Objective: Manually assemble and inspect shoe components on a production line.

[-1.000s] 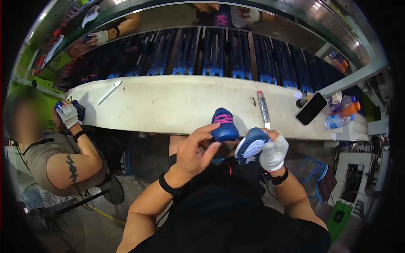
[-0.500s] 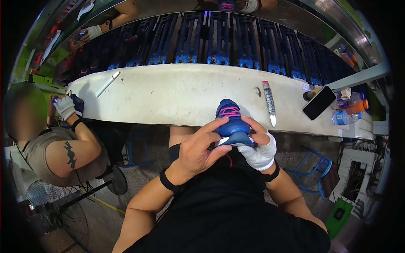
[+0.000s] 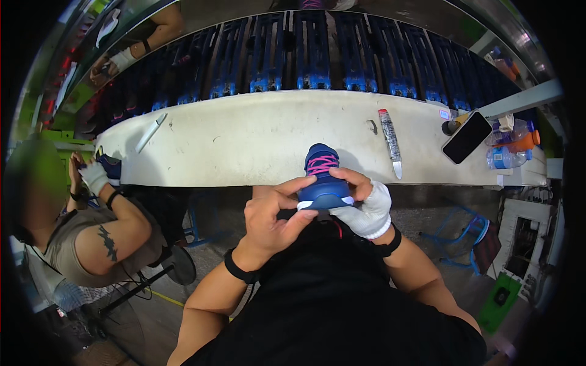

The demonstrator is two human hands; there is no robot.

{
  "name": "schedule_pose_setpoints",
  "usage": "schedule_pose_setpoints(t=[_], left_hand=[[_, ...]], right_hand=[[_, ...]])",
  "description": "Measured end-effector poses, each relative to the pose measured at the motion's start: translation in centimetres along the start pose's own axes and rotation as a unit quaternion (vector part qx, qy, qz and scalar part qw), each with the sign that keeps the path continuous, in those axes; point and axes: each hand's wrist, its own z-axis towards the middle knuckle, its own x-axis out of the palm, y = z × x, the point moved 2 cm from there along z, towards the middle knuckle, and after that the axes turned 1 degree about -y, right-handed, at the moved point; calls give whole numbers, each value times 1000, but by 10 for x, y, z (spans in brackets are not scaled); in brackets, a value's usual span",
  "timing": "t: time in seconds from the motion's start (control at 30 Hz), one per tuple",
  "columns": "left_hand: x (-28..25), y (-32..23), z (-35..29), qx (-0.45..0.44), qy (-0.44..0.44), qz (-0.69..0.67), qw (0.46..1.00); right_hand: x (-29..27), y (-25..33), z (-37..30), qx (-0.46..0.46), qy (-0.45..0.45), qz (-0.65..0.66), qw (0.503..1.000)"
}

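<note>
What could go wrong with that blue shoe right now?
The blue shoe might slip: it's pinched between the left hand and right hand, near the table's front edge. The sole could end up crooked if one hand pushes harder. And the red-ended tool lies near the right hand, so a bump might knock it.

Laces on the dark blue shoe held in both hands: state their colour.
Bright pink laces, best seen in the head view.
</note>
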Motion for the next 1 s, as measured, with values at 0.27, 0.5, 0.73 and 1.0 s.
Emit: schedule_pose_setpoints(t=[0.27,0.5,0.73,1.0], left_hand=[[-40,-63,58,-14,190,259,947],[-46,-24,42,-24,212,279,936],[-56,-8,17,-42,135,246,959],[-57,-12,16,-300,303,385,818]], right_hand=[[26,14,15,-69,33,-145,986],[2,-5,-12,80,79,-243,963],[13,-8,-5,12,29,-277,960],[36,-3,1,-2,95,-339,936]])
